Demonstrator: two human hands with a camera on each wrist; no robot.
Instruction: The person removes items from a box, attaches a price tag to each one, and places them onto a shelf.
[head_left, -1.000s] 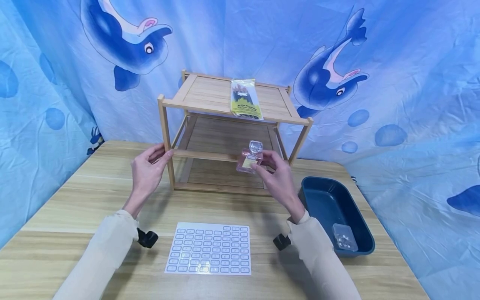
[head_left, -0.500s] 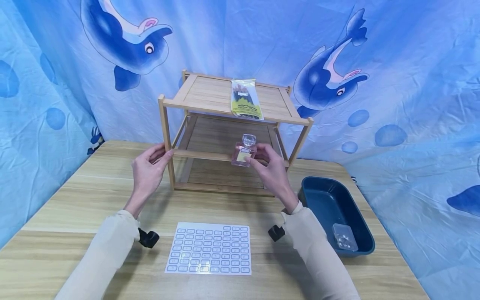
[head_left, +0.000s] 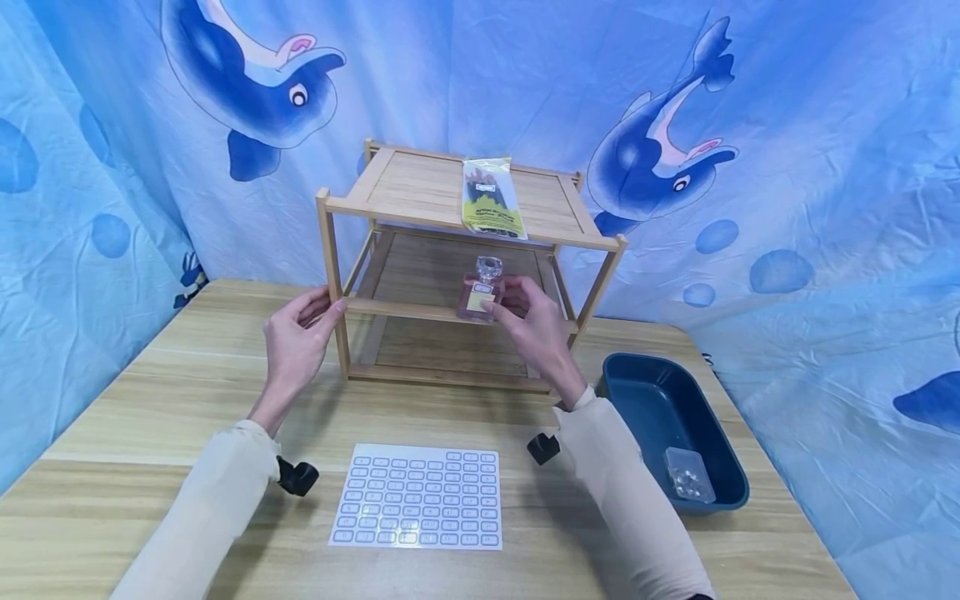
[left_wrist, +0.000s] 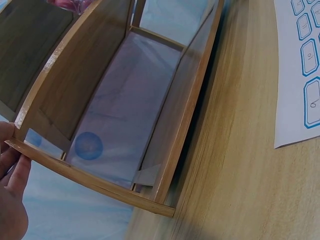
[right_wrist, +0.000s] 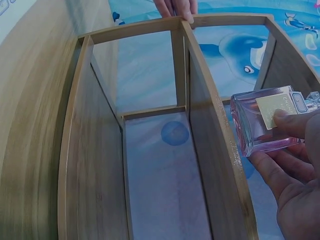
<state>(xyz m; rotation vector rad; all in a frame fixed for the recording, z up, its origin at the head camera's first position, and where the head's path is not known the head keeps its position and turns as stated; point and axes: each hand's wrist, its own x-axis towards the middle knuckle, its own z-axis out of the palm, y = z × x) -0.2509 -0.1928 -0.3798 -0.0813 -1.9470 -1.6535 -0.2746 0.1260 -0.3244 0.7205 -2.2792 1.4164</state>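
Observation:
A pink glass perfume bottle (head_left: 478,293) with a clear faceted stopper and a pale label is pinched between the thumb and fingers of my right hand (head_left: 531,321). It stands upright at the front edge of the middle shelf of a wooden rack (head_left: 420,311). In the right wrist view the bottle (right_wrist: 265,117) overlaps that shelf's front rail. My left hand (head_left: 294,337) grips the rack's front left post, thumb in front, where the middle shelf joins it. The left wrist view shows its fingers (left_wrist: 19,177) against the wood.
A plastic packet of artist brushes (head_left: 491,200) lies on the rack's top shelf. On the table, a sheet of numbered labels (head_left: 417,497) lies in front of the rack. To the right, a dark blue bin (head_left: 652,392) contains a small clear box (head_left: 688,475).
My right hand has carried the perfume bottle left and upward in the head view, toward the middle shelf. My left hand has stayed on the post.

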